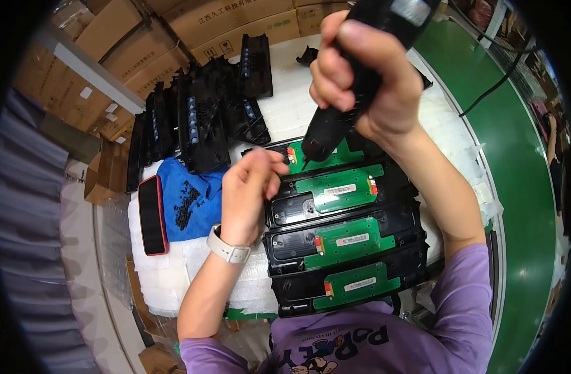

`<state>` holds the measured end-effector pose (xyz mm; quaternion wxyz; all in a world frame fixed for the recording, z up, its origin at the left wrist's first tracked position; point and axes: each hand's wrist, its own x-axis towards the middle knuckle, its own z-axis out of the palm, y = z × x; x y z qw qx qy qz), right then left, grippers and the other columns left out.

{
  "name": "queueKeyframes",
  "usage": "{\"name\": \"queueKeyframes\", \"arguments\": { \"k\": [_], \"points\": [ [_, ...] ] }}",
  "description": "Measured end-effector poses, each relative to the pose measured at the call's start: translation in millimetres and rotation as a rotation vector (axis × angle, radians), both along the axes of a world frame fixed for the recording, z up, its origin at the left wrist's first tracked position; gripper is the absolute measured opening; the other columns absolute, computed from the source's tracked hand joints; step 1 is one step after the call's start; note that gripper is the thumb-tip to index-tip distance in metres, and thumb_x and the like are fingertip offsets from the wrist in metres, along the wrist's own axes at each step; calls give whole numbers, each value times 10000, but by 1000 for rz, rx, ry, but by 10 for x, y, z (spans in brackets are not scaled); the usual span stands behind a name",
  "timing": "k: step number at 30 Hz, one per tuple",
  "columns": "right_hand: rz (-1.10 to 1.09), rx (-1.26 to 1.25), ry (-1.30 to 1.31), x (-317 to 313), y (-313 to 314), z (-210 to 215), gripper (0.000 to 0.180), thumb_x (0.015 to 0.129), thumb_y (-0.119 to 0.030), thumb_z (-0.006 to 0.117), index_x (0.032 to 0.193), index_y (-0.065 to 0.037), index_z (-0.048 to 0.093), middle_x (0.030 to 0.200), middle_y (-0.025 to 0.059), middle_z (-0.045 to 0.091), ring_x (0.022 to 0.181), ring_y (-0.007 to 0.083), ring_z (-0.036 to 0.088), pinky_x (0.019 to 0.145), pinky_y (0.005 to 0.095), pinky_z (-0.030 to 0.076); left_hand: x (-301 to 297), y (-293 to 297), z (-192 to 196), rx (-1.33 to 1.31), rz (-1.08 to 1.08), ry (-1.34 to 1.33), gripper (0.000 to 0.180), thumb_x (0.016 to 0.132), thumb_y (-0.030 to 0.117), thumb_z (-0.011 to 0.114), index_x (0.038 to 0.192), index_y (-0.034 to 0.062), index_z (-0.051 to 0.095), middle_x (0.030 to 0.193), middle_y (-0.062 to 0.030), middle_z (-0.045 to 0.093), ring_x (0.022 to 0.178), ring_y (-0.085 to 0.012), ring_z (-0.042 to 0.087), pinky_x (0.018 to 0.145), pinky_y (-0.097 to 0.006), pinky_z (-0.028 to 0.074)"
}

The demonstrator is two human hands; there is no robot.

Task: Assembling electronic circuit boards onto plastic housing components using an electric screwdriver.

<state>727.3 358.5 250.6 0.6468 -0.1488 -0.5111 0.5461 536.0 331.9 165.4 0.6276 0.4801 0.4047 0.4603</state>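
Note:
My right hand (388, 78) is wrapped around a black electric screwdriver (332, 121), held tilted with its bit pointing down. The bit reaches the left part of the farthest green circuit board (341, 157); whether it touches a screw is too small to tell. Beside that board's red-and-white connector, my left hand (253, 181) has its fingers curled together, and anything between them is hidden. Several black plastic housings (288, 212) lie in a row toward me, each with a green board (341, 242) set in it. Left of my left wrist, small black screws (187, 209) are heaped on a blue cloth (176, 174).
A red-edged phone (151, 215) lies left of the cloth. More black housings with round bluish parts (201, 118) are piled at the far left. Cardboard boxes (235, 40) stand behind the white foam-covered surface (288, 56). A green surface (522, 206) runs along the right, with a black cable (500, 90) above it.

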Motion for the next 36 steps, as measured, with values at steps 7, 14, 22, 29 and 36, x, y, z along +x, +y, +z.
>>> {"name": "queueKeyframes", "arguments": {
  "k": [7,14,22,29,36],
  "points": [
    [-80,101,-273,-109,48,-196,210,768,-145,593,864,18,503,507,54,456,387,117,415,394,240,348,-80,69,67,-72,28,-80,186,919,42,385,1035,-68,480,1086,-228,573,1030,-260,585,873,-279,484],
    [-72,100,-234,-205,59,-244,180,744,-145,679,683,-12,574,495,14,516,398,73,472,392,209,345,-135,160,34,-102,56,-111,188,903,-15,366,1044,-84,469,1082,-237,570,1029,-276,588,875,-281,495],
    [-20,115,-384,-302,66,-208,207,669,-154,726,720,-23,573,597,-28,519,544,44,465,492,211,365,-144,235,-6,-52,90,-14,202,925,9,368,1040,-77,509,1051,-200,592,991,-241,608,823,-252,507],
    [-31,184,-373,-265,-17,-208,209,685,-152,732,742,-13,587,617,-2,573,560,56,518,525,203,412,-143,174,-7,-19,93,70,214,942,148,453,972,-41,549,831,-128,645,685,-148,638,577,-198,499],
    [170,177,46,55,-90,54,247,857,-279,472,931,-44,495,580,-6,418,438,94,399,511,268,381,-68,48,111,10,-86,-72,176,937,184,478,961,18,532,558,17,452,434,-35,325,406,-179,238]
  ]
}}
